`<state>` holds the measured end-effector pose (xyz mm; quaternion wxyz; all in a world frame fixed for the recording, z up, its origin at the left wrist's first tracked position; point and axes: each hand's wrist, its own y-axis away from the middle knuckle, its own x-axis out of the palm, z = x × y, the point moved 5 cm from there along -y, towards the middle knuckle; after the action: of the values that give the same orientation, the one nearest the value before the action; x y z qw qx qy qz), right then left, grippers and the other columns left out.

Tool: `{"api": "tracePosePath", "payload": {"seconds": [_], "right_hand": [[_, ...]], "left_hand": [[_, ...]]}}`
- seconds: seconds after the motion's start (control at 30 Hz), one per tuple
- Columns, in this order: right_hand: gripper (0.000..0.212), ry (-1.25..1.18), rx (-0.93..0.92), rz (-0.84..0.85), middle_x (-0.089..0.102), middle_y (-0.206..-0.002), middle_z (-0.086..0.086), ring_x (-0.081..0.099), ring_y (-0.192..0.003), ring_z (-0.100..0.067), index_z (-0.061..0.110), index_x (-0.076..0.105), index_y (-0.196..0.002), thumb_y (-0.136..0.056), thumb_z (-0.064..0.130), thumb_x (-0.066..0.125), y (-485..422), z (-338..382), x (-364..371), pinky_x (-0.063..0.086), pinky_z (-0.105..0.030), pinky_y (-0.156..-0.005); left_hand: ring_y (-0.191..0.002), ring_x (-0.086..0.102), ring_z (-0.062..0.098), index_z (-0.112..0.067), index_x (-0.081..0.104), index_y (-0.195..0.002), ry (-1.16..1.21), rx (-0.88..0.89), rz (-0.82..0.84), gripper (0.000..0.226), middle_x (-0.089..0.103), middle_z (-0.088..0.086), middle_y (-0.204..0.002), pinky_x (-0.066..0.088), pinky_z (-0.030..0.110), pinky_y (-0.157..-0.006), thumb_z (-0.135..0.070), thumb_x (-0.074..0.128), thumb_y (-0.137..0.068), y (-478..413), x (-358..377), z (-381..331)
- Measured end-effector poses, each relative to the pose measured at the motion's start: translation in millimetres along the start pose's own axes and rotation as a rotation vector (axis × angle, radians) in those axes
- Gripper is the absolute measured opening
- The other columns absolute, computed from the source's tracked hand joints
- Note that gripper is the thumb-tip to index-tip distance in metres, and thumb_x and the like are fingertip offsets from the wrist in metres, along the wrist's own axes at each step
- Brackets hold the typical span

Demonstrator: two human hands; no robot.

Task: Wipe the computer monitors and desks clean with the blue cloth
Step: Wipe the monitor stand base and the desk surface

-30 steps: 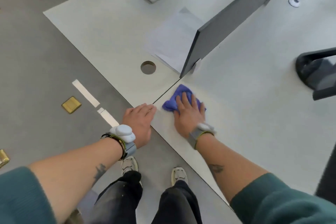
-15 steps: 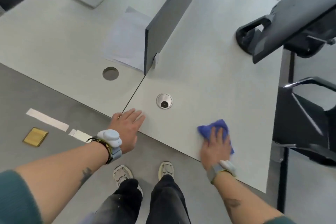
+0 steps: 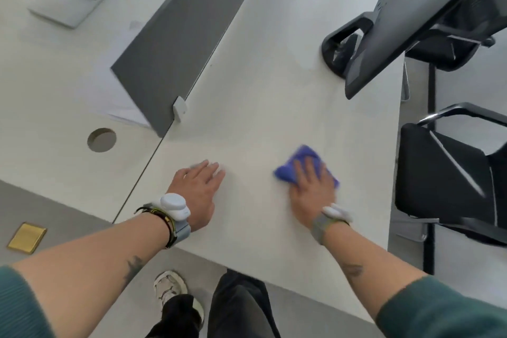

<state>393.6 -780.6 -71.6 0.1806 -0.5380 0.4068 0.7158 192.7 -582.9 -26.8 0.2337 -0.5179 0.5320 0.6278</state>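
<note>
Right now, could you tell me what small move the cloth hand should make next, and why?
Probably slide the blue cloth forward toward the monitor base. The right hand presses it flat on the desk near the front edge, the left hand rests beside it, and bare surface lies ahead.

Two hands lie on a pale tabletop (image 3: 260,96), the right one on a blue cloth (image 3: 303,155).

The right hand (image 3: 312,195) presses the crumpled cloth flat, fingers (image 3: 299,170) straight and spread over it. The left hand (image 3: 199,189) rests palm down just beside it, apart from the cloth. A grey divider panel (image 3: 178,44) stands along the seam between two desks, with a round cable hole (image 3: 101,139) to its left. A dark monitor (image 3: 428,8) leans over the far right corner, above a black chair (image 3: 444,181).
</note>
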Motion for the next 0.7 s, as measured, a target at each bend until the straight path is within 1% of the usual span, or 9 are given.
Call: {"api": "tracePosePath", "payload": {"seconds": [0.07,0.1,0.2,0.27,0.37,0.47,0.57,0.6,0.7], "right_hand": [[0.068,0.03,-0.256,0.011,0.008,-0.167,0.002,-0.001,-0.153,-0.033,0.034,0.017,-0.157,-0.093,0.054,0.01,-52,54,-16,0.003,-0.049,-0.123],[0.064,0.007,-0.299,0.018,0.004,-0.167,0.004,-0.005,-0.153,-0.031,0.036,0.015,-0.157,-0.096,0.055,0.012,-87,70,-29,0.001,-0.048,-0.123],[0.058,-0.066,-0.287,-0.05,0.001,-0.167,0.006,-0.009,-0.153,-0.029,0.038,0.013,-0.157,-0.101,0.054,0.02,-174,99,-62,-0.001,-0.048,-0.123],[0.058,-0.087,-0.265,-0.069,0.0,-0.167,0.007,-0.008,-0.153,-0.027,0.039,0.012,-0.157,-0.101,0.054,0.02,-220,101,-81,-0.001,-0.048,-0.123],[0.057,-0.13,-0.106,-0.161,0.003,-0.167,0.008,-0.003,-0.153,-0.026,0.038,0.013,-0.157,-0.102,0.05,0.02,-273,44,-104,-0.001,-0.045,-0.123],[0.056,-0.266,0.146,-0.233,0.011,-0.166,0.002,0.007,-0.152,-0.025,0.03,0.015,-0.158,-0.104,0.042,0.024,-266,-44,-109,0.0,-0.042,-0.122],[0.055,-0.438,0.488,-0.274,0.018,-0.163,-0.004,0.013,-0.149,-0.029,0.048,0.019,-0.153,-0.098,0.051,0.03,-226,-82,-95,0.01,-0.043,-0.121],[0.056,-0.443,0.513,-0.249,0.015,-0.164,-0.004,0.011,-0.15,-0.031,0.048,0.02,-0.153,-0.097,0.051,0.03,-225,-72,-92,0.009,-0.043,-0.12],[0.058,-0.225,0.137,-0.202,0.007,-0.167,0.007,0.001,-0.153,-0.028,0.038,0.015,-0.157,-0.101,0.04,0.028,-252,9,-95,0.001,-0.045,-0.121]], "left_hand": [[-0.155,0.003,0.021,-0.02,0.011,-0.16,0.009,-0.035,-0.025,0.074,0.007,0.0,-0.168,0.014,0.04,-0.12,-0.029,0.044,-0.095,-37,-9,-8],[-0.155,0.003,0.021,-0.019,0.011,-0.16,0.03,-0.059,-0.037,0.073,0.007,0.001,-0.168,0.014,0.039,-0.121,-0.03,0.044,-0.096,-61,-15,-11],[-0.155,-0.001,0.021,-0.021,0.006,-0.16,0.001,-0.147,-0.052,0.072,0.001,0.001,-0.168,0.012,0.04,-0.122,-0.038,0.039,-0.098,-98,-24,-14],[-0.154,-0.009,0.021,-0.025,0.0,-0.16,0.009,-0.182,0.005,0.075,-0.009,-0.001,-0.168,0.009,0.046,-0.123,-0.05,0.036,-0.099,-117,-27,-18],[-0.152,-0.022,0.022,-0.031,-0.011,-0.158,0.037,-0.207,0.085,0.091,-0.026,-0.004,-0.164,0.005,0.059,-0.12,-0.066,0.041,-0.092,-147,-25,-25],[-0.15,-0.027,0.027,-0.033,-0.018,-0.155,0.038,-0.218,0.16,0.107,-0.036,-0.002,-0.16,0.011,0.07,-0.115,-0.075,0.05,-0.084,-161,-31,-29],[-0.15,-0.026,0.031,-0.031,-0.018,-0.156,0.029,-0.239,0.212,0.11,-0.036,0.0,-0.159,0.018,0.073,-0.111,-0.072,0.055,-0.084,-165,-35,-31],[-0.15,-0.025,0.032,-0.03,-0.017,-0.156,0.03,-0.25,0.224,0.11,-0.035,0.0,-0.16,0.019,0.073,-0.11,-0.07,0.056,-0.085,-166,-36,-33],[-0.15,-0.023,0.033,-0.029,-0.014,-0.156,0.015,-0.283,0.222,0.11,-0.033,0.0,-0.16,0.021,0.073,-0.109,-0.068,0.06,-0.084,-167,-35,-38]]}}
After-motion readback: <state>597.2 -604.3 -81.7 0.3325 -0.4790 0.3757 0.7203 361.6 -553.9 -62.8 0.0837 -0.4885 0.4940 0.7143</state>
